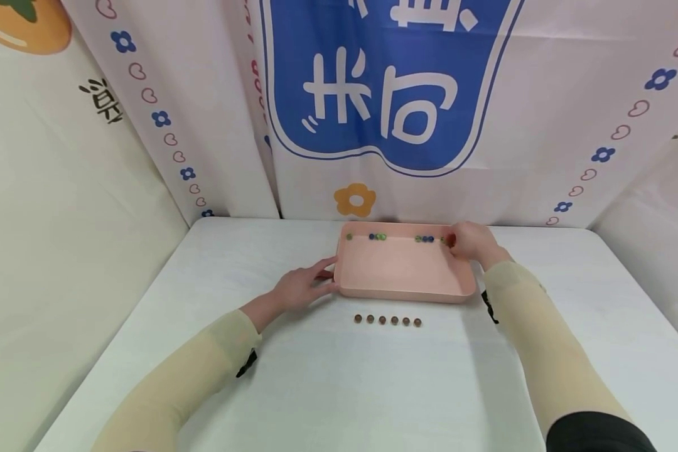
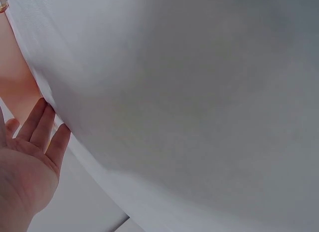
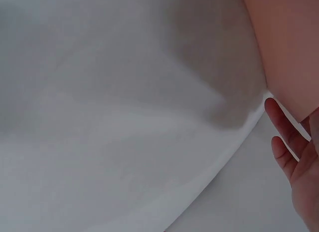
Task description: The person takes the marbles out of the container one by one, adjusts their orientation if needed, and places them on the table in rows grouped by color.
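A shallow pink tray (image 1: 403, 270) lies on the white table, with several small green and blue marbles (image 1: 378, 236) spread along its far side. My left hand (image 1: 299, 287) is at the tray's left edge, its extended fingers touching the outer wall. At the far right corner, my right hand (image 1: 471, 242) reaches over the rim, fingertips beside a green marble (image 1: 443, 240). Whether they pinch a marble is hidden. The right wrist view shows two fingers (image 3: 284, 124) loosely extended beside the tray wall (image 3: 286, 52). Several brown marbles (image 1: 394, 320) form a row in front of the tray.
A white table (image 1: 339, 389) carries everything. Behind it hangs a printed cloth (image 1: 373, 94) with a blue panel, close to the tray's far edge. Pale cloth walls (image 1: 45, 220) stand at both sides.
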The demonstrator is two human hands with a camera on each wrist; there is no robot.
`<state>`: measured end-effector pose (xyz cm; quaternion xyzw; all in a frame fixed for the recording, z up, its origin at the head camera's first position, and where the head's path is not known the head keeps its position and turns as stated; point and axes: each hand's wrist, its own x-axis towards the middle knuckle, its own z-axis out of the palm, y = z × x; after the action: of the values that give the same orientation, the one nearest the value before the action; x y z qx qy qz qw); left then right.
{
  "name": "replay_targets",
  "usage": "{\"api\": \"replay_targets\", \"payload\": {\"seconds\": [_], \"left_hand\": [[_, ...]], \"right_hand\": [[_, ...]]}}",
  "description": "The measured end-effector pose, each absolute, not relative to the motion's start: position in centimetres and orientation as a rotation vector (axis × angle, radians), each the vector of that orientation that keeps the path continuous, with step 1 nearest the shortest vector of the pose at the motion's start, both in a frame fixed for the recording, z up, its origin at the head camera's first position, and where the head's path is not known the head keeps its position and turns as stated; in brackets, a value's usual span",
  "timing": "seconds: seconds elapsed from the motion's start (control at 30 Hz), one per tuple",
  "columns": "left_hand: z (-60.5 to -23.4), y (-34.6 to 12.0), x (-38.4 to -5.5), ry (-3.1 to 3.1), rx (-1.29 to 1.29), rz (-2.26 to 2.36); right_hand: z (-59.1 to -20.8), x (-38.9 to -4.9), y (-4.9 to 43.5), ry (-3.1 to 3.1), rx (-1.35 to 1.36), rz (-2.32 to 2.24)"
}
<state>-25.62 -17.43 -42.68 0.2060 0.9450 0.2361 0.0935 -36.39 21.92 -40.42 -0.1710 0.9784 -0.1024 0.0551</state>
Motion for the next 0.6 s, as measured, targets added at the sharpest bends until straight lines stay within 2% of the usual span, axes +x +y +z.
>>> {"api": "replay_targets", "payload": {"seconds": [0.6], "left_hand": [[-42.6, -17.29, -25.4, 2.824, 0.642, 0.699]], "right_hand": [[-39.68, -35.81, 22.55, 2.942, -0.519, -0.43]]}}
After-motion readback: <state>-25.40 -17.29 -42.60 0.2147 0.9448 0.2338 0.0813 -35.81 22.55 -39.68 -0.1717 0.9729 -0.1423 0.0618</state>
